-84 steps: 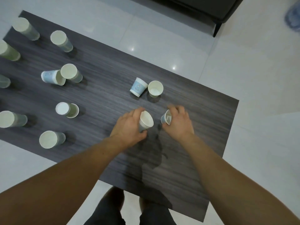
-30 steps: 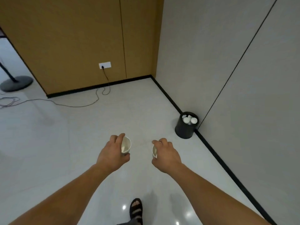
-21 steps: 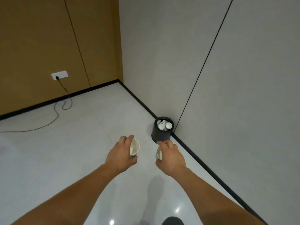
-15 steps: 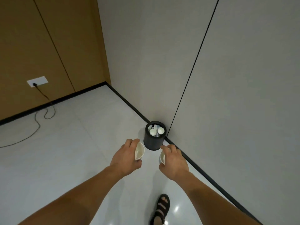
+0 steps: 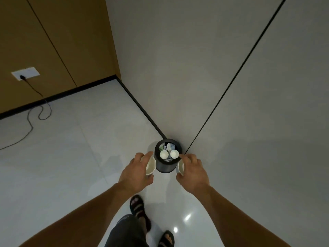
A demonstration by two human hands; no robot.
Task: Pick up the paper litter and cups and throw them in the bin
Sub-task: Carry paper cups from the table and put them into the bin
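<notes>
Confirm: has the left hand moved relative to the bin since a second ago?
Yes. The left hand, gripping a cup, has closed in on the bin; the cup now sits just left of its wall.

At centre frame one left hand (image 5: 135,172) and one right hand (image 5: 193,172), two held cups (image 5: 150,165) (image 5: 181,167), two binned cups (image 5: 164,154) (image 5: 174,153), one bin (image 5: 164,168); two sandals (image 5: 137,205) (image 5: 166,237) below, one socket (image 5: 25,74) upper left.

Left cup (image 5: 151,165), right cup (image 5: 181,167) beside bin (image 5: 165,167)
</notes>
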